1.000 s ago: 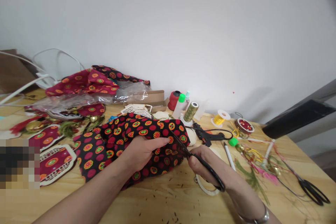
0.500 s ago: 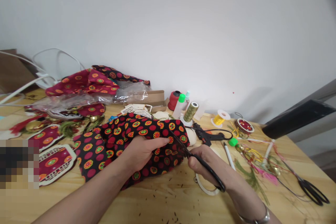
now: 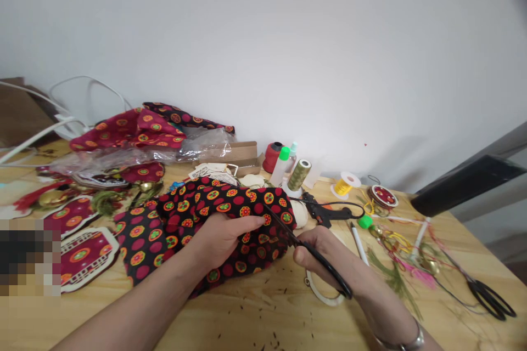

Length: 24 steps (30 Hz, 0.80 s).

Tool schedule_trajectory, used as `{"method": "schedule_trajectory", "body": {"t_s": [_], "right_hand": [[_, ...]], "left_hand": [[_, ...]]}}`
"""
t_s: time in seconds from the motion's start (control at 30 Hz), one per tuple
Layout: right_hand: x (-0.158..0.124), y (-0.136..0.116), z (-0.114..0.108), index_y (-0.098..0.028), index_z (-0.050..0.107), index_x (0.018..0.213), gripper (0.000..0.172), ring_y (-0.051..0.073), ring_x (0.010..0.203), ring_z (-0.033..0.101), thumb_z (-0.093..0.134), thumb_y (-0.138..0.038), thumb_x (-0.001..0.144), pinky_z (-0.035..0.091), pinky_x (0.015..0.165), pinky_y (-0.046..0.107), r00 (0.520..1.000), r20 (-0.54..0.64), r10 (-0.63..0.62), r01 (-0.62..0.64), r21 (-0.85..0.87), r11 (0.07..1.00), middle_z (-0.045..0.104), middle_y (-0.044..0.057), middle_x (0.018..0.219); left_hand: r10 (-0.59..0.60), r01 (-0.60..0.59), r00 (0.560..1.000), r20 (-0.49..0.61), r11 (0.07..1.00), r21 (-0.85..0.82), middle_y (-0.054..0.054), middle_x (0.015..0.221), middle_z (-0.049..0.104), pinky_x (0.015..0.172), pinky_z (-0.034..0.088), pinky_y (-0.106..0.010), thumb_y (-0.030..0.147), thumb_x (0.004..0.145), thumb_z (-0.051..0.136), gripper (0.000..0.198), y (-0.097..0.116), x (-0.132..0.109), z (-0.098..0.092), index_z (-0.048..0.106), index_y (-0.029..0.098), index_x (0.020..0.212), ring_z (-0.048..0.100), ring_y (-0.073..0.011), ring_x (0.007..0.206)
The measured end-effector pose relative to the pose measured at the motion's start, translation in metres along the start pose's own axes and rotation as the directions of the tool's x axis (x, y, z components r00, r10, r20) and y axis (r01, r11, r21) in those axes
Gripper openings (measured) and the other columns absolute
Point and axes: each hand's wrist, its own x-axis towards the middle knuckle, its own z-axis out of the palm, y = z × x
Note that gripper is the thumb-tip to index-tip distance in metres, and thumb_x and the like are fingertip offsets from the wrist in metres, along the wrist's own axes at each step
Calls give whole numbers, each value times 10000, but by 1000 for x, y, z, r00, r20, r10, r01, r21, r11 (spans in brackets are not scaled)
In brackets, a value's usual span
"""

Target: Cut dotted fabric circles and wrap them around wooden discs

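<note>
My left hand pinches a black cloth printed with orange flowers and dark red dots, thumb on top and fingers underneath. My right hand is closed around the black handles of a pair of scissors. The scissor blades lie at the cloth's right part, just right of my left thumb, pointing up and left. Part of the lower blade is hidden by the cloth. Beneath my right hand lies a pale ring-shaped wooden piece, partly covered.
Behind the cloth stand a red thread spool, a green-capped bottle and an olive thread cone. A glue gun, a white pen and more scissors lie rightward. Leftward are fabric-covered ornaments. Dark scraps dot the tabletop.
</note>
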Motion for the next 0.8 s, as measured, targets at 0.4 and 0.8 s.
{"method": "schedule_trajectory", "body": {"t_s": [0.4, 0.8], "right_hand": [[3, -1, 1, -200, 288, 563, 596, 68, 508, 164, 478, -717, 789, 110, 447, 255, 999, 7, -32, 31, 104, 994, 212, -69, 550], [0, 11, 2, -198, 272, 576, 628, 76, 510, 168, 353, -780, 800, 108, 433, 266, 997, 16, -69, 69, -3, 998, 216, -63, 552]], "left_hand": [[12, -13, 1000, -10, 999, -43, -13, 964, 766, 952, 512, -398, 212, 671, 749, 209, 1, -1, 0, 763, 206, 879, 680, -268, 997], [46, -46, 998, -40, 999, 21, -6, 969, 766, 975, 494, -386, 235, 669, 759, 248, -3, 2, -3, 760, 223, 917, 679, -260, 997]]}}
